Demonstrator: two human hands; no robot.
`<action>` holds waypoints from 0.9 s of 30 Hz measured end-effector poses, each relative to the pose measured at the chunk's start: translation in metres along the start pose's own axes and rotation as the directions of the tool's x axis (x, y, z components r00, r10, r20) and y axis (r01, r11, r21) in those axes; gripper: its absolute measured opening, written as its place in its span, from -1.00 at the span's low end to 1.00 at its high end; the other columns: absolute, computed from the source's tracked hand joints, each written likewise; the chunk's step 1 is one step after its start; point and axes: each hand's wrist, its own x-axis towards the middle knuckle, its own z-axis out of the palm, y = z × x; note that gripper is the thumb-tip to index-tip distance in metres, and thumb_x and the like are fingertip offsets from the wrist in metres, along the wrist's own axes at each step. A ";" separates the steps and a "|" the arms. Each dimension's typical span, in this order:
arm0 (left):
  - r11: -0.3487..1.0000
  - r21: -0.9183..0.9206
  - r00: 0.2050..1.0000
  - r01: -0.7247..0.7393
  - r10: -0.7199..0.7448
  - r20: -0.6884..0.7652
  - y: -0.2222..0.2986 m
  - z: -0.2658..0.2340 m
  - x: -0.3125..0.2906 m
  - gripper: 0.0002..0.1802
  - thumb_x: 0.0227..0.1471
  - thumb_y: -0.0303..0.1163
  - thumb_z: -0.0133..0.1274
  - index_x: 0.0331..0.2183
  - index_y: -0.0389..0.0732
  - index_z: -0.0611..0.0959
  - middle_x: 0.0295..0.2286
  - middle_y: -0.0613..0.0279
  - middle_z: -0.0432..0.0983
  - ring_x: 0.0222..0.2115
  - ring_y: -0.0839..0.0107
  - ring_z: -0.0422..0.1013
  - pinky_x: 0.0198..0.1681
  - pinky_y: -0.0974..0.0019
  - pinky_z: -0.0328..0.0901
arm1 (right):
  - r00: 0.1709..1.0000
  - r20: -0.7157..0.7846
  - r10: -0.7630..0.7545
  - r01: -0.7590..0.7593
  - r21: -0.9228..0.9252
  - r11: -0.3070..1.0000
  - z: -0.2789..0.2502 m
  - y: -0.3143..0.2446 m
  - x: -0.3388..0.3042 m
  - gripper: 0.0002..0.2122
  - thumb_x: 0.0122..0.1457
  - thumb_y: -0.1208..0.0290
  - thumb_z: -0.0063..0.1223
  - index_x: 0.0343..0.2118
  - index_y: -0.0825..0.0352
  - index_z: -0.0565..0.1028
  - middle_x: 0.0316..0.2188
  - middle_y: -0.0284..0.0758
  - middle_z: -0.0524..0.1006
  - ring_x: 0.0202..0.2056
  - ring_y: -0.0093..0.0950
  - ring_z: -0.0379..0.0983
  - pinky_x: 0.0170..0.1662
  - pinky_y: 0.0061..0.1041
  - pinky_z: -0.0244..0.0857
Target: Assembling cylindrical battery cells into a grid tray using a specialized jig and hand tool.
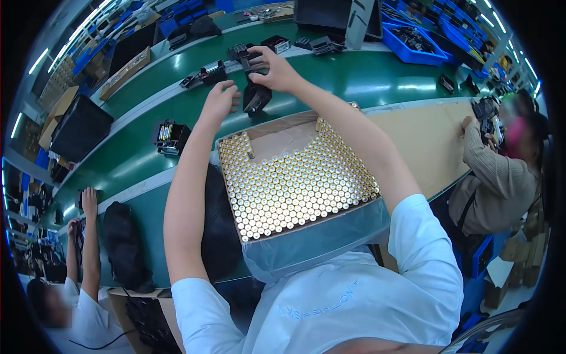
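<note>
My right hand [273,69] is over the green conveyor belt, its thumb and fingers bent round the edge of a black plastic device [247,66]. Part of that device is hidden by the fingers. Just below it on the belt lies another black piece [257,100], close to the right wrist. To the left, my left hand [221,102] hovers with slightly curled fingers apart and nothing in them. Between my forearms rests an open cardboard box [277,125] lined with clear plastic. Many upright batteries [295,189] fill most of it; the far middle shows bare liner.
A black device with batteries in it [171,137] stands on the belt left of my left arm. More black devices [211,73] lie along the far rail. A blue bin [413,44] of black parts is at far right. Co-workers sit at right [501,153] and lower left [88,295].
</note>
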 end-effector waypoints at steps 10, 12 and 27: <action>0.938 -0.312 0.989 0.148 -0.141 0.046 -0.010 -0.010 0.020 -0.74 0.13 -0.48 -0.06 -0.12 -0.35 0.46 -0.28 -0.03 0.46 -0.21 0.20 0.44 -0.13 0.16 0.35 | 1.000 0.008 0.020 -0.018 -0.223 0.975 0.023 -0.010 -0.012 -0.45 -0.05 0.48 0.16 0.09 0.28 0.32 -0.18 -0.14 0.53 -0.16 -0.38 0.51 -0.08 -0.47 0.38; 0.916 -0.370 0.988 0.152 -0.153 0.025 -0.016 -0.019 0.020 -0.74 0.12 -0.51 -0.07 -0.12 -0.37 0.45 -0.26 -0.05 0.45 -0.20 0.19 0.43 -0.12 0.14 0.36 | 0.997 0.033 0.065 -0.054 -0.259 0.964 0.023 -0.029 -0.022 -0.52 -0.03 0.46 0.15 0.03 0.31 0.37 -0.24 -0.16 0.55 -0.22 -0.41 0.51 -0.13 -0.48 0.40; 0.959 -0.280 0.996 0.042 -0.063 -0.066 -0.019 -0.024 0.021 -0.71 0.10 -0.58 -0.07 -0.10 -0.40 0.39 -0.18 -0.11 0.41 -0.19 0.16 0.43 -0.11 0.12 0.39 | 0.529 0.555 0.642 -0.595 -0.297 0.747 0.038 -0.079 -0.079 -0.70 0.13 0.30 0.04 -0.46 0.53 0.57 -0.62 -0.24 0.57 -0.69 -0.53 0.48 -0.58 -0.62 0.43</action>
